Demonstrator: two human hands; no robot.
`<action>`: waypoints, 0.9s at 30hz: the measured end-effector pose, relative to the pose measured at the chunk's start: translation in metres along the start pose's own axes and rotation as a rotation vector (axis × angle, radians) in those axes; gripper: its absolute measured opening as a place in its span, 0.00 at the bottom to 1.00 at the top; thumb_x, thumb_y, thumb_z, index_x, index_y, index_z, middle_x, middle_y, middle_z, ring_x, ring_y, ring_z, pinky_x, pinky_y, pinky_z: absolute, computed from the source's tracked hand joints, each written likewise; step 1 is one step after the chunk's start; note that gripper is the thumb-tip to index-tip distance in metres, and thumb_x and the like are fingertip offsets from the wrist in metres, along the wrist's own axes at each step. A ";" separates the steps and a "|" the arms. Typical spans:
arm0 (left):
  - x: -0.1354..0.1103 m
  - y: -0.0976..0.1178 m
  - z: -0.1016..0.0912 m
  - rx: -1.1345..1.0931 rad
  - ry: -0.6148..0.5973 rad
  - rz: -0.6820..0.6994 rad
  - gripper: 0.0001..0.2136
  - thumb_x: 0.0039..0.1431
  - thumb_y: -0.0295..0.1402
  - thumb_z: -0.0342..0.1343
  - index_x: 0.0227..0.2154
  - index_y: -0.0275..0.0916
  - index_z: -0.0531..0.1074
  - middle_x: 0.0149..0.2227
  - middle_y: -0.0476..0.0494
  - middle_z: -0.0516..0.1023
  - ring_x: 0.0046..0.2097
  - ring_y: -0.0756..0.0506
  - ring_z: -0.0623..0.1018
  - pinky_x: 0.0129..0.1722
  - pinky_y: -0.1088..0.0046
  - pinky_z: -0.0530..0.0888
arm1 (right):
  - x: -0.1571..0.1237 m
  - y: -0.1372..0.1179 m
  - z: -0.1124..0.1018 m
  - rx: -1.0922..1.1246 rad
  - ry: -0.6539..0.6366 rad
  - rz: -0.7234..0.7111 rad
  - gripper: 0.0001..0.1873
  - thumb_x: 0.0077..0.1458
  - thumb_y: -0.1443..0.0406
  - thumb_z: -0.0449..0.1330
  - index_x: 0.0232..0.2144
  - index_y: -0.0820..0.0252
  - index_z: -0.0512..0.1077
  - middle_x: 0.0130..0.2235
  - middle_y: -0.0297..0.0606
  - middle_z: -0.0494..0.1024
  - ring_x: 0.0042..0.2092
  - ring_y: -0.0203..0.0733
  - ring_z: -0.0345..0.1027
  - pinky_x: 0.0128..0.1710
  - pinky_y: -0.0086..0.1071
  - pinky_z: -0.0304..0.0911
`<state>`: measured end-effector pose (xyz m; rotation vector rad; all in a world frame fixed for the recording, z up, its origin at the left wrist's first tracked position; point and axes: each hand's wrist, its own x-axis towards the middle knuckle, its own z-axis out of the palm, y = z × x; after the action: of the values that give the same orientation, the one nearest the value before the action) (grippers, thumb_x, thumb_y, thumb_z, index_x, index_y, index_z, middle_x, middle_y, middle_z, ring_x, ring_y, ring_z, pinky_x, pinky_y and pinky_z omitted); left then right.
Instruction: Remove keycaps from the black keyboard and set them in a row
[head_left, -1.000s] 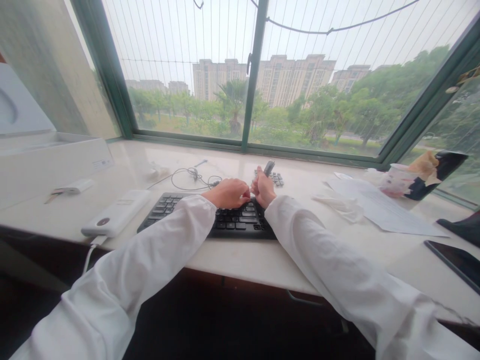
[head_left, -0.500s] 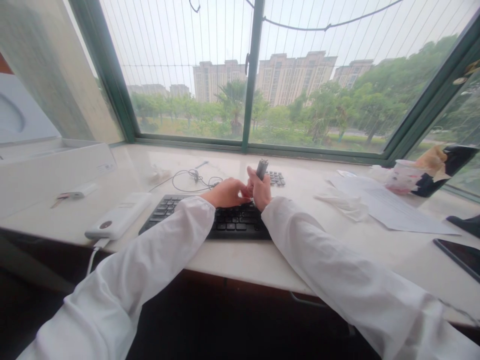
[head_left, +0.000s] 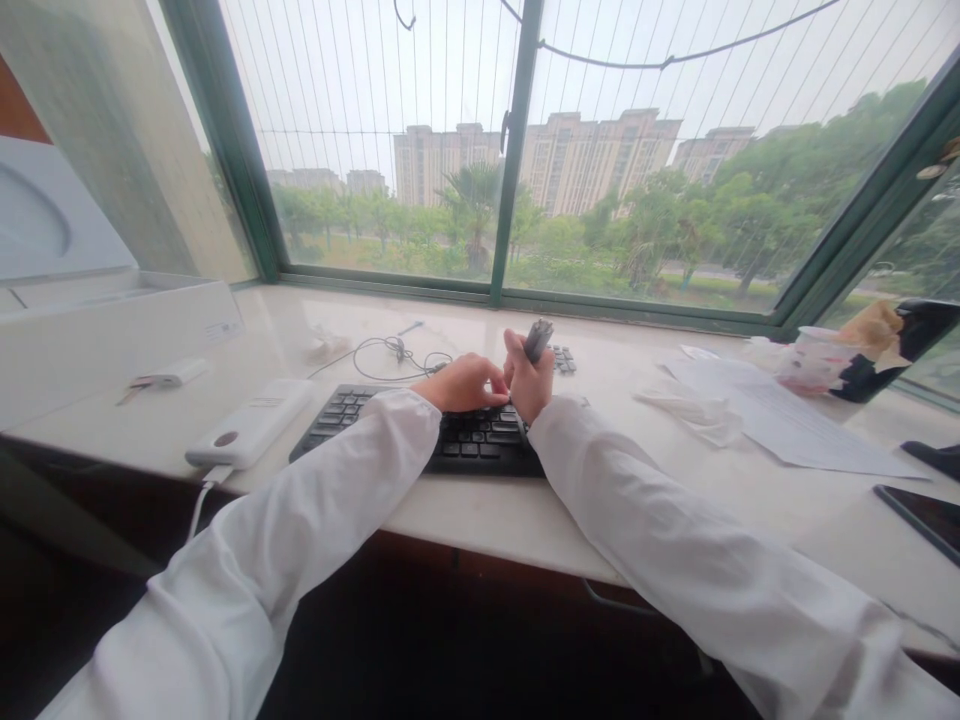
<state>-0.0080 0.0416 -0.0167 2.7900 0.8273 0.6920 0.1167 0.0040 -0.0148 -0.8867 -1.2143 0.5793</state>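
**Right hand (head_left: pixel 529 380):** grip clamped, thumb and fingers closed round the lower part of a slim dark metallic cylinder (head_left: pixel 538 341), held tilted slightly from upright, its upper end standing clear of the hand. Its exact kind is too small to tell.

**Left hand (head_left: pixel 465 384):** grip holding nothing visible, fingers loosely curled, their tips just beside the right hand.

**Around the hands:** both hands are raised over the far half of a black keyboard (head_left: pixel 487 442), with white sleeves (head_left: pixel 300 510) covering the forearms. Just behind the cylinder lies a small black keypad (head_left: pixel 562 360). Left of it are a tangled thin earphone cable (head_left: pixel 390 346), a white power bank (head_left: pixel 251 425) with its lead, and keys on a white fob (head_left: pixel 169 373).

**Worktop (head_left: pixel 570 520):** white stone, carrying a white box (head_left: pixel 112 345) at far left, and a paper sheet (head_left: pixel 787 425), crumpled tissue (head_left: pixel 690 418) and a dark phone (head_left: pixel 919 520) at right.

**Judgement:** the step in hand appears to be two-handed handling of the cylinder; any further manipulation would call on the free left fingers.
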 end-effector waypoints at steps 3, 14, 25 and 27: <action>0.000 0.000 0.001 -0.056 0.000 -0.003 0.07 0.53 0.35 0.58 0.28 0.39 0.79 0.30 0.49 0.81 0.33 0.49 0.78 0.40 0.75 0.70 | 0.011 -0.004 -0.015 -0.164 0.048 -0.052 0.26 0.56 0.50 0.54 0.13 0.57 0.56 0.13 0.29 0.57 0.18 0.31 0.51 0.19 0.28 0.50; 0.003 -0.003 -0.008 -0.204 0.000 -0.205 0.11 0.50 0.40 0.59 0.30 0.39 0.80 0.32 0.48 0.81 0.36 0.48 0.77 0.39 0.74 0.70 | 0.046 0.005 -0.084 -0.880 -0.738 -0.367 0.13 0.52 0.58 0.63 0.41 0.49 0.77 0.26 0.31 0.77 0.27 0.36 0.67 0.32 0.27 0.57; 0.001 0.001 -0.016 -0.296 -0.104 -0.342 0.16 0.49 0.45 0.58 0.32 0.37 0.80 0.25 0.49 0.77 0.23 0.50 0.72 0.28 0.74 0.67 | 0.045 0.001 -0.079 -1.013 -0.796 -0.355 0.09 0.52 0.57 0.63 0.35 0.48 0.79 0.26 0.33 0.77 0.28 0.37 0.65 0.33 0.28 0.54; 0.001 0.001 -0.016 -0.312 -0.122 -0.338 0.16 0.49 0.46 0.58 0.32 0.37 0.79 0.26 0.48 0.78 0.23 0.51 0.72 0.27 0.75 0.67 | 0.045 0.001 -0.079 -1.055 -0.803 -0.378 0.10 0.52 0.55 0.63 0.35 0.48 0.79 0.25 0.32 0.77 0.27 0.37 0.65 0.32 0.28 0.53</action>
<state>-0.0149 0.0416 -0.0021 2.3154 1.0322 0.5334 0.2048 0.0190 0.0015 -1.2750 -2.4554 -0.1080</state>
